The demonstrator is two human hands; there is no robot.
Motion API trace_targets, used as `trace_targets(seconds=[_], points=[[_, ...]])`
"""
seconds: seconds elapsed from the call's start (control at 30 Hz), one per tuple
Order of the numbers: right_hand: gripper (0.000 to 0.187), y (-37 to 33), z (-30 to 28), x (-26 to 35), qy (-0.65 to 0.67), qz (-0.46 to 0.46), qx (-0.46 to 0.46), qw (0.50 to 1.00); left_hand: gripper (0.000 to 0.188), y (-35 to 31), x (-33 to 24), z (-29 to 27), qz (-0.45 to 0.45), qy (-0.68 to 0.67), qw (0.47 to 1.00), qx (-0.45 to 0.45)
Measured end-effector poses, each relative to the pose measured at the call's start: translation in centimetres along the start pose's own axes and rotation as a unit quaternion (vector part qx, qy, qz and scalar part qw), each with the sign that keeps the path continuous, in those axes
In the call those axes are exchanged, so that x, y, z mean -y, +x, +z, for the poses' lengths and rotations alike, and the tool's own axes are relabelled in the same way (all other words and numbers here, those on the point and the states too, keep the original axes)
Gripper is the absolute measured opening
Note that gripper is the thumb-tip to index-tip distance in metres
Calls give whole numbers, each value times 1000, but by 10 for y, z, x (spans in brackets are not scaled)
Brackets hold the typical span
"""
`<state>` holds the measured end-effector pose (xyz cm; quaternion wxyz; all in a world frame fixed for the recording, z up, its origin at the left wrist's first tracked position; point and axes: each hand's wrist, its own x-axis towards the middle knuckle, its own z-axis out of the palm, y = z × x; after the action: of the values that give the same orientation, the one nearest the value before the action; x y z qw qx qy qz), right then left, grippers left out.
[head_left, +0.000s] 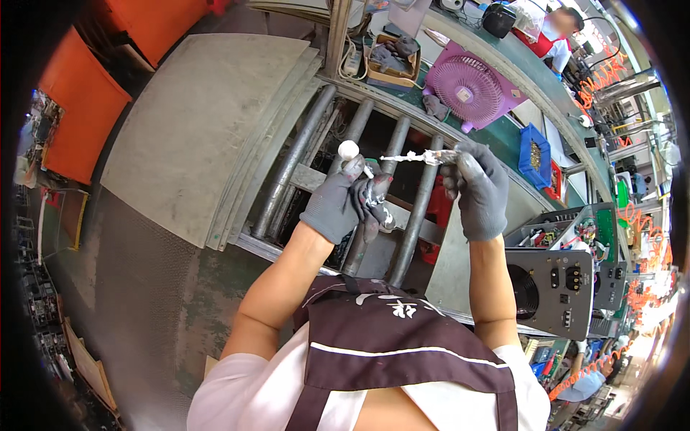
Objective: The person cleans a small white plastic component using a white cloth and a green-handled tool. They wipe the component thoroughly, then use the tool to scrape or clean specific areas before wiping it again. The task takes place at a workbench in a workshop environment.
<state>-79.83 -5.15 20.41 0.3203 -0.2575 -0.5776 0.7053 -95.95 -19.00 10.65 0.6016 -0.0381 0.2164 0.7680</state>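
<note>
Both my hands wear grey work gloves and are raised above a roller conveyor point(406, 223). My right hand point(480, 190) pinches one end of a thin stick point(413, 156), which is coated with lumpy white paste and points left toward my other hand. My left hand point(338, 205) is closed round a small piece with a round white end point(348, 150) standing out above the thumb. White smears mark the left glove's fingers, and a bit of green shows behind them. The fingers hide most of what this hand holds.
Large flat grey boards point(208, 129) are stacked left of the rollers. Beyond them stand a purple fan point(468, 87), a cardboard box of gloves point(394, 61) and a blue bin of small parts point(535, 154). A black equipment panel point(564, 291) is at right. Another person point(550, 43) sits across the bench.
</note>
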Motion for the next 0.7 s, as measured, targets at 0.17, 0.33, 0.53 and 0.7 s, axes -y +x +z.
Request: trace_targets(seconds=[0.17, 0.33, 0.53, 0.7], points=[[25, -28, 6, -1, -63, -57, 7, 996, 29, 0, -5, -1, 25, -69, 996, -44], [23, -48, 7, -14, -175, -110, -32, 978, 33, -2, -10, 8, 47, -32, 997, -59], [26, -47, 12, -20, -285, -270, -12, 920, 26, -5, -11, 5, 1, -84, 996, 3], [28, -43, 14, -21, -320, -352, 8, 880, 30, -9, -6, 19, 54, -13, 997, -52]])
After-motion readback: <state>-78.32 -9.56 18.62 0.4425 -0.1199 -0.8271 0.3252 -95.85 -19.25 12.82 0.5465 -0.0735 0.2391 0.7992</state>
